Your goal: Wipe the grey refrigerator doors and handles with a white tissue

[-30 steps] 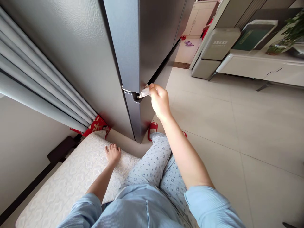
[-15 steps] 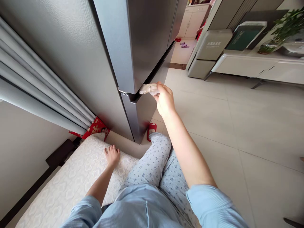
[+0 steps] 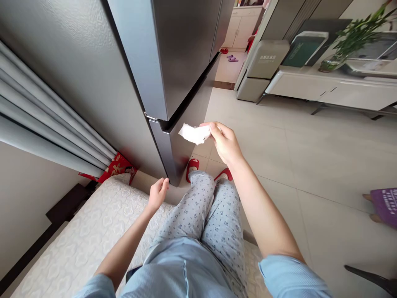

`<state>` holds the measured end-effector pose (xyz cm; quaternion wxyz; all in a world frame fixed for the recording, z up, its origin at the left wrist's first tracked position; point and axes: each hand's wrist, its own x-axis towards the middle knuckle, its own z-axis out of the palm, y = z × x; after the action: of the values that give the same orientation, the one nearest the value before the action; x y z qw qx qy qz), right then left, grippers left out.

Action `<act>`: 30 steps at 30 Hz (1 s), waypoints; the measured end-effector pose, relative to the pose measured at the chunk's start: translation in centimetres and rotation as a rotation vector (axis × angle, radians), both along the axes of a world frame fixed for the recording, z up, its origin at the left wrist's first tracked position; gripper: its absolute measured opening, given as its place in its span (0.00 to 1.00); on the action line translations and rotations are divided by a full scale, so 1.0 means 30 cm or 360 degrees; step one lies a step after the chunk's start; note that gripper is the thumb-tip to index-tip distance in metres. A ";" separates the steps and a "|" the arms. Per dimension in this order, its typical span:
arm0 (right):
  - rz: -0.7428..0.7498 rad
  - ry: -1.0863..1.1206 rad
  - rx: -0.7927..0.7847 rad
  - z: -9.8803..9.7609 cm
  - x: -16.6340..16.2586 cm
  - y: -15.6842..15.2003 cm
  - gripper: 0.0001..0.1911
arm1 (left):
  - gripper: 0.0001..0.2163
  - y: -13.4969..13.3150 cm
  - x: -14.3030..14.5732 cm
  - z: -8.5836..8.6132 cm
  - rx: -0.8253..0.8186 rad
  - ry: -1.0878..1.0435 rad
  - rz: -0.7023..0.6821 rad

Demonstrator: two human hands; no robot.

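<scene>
A crumpled white tissue [image 3: 194, 133] hangs out to the left from my right hand [image 3: 226, 140], pinched between thumb and fingers. It is apart from the grey fridge [image 3: 186, 54], just in front of the dark gap between the upper and lower doors. My left hand [image 3: 158, 192] is raised over the edge of the patterned cream seat cover [image 3: 102, 223]. Its fingers are curled in, and nothing shows in them. The fridge's lower corner is just beyond that hand.
Grey curtains [image 3: 46, 107] hang at the left, above a red box [image 3: 120, 165]. My feet in red slippers [image 3: 192, 166] stand on the tiled floor. A white cabinet [image 3: 310, 89] with a plant [image 3: 362, 35] is at the back right, and a purple stool [image 3: 384, 205] at the right edge.
My right hand has drawn the tissue away from the fridge's door gap, down and toward me. My left hand has lifted off the seat cover and curled. The view has shifted slightly right.
</scene>
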<state>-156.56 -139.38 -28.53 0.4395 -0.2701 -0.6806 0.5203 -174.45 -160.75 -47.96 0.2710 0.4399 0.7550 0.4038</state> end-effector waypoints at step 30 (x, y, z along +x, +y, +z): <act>0.0486 -0.0683 0.0170 -0.192 0.041 -0.151 0.30 | 0.06 0.161 0.045 0.370 0.0537 0.0102 -0.0146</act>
<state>-155.32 -143.90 -34.30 0.2151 -0.2448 -0.8175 0.4749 -173.09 -155.92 -36.85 0.1872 0.5258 0.6639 0.4978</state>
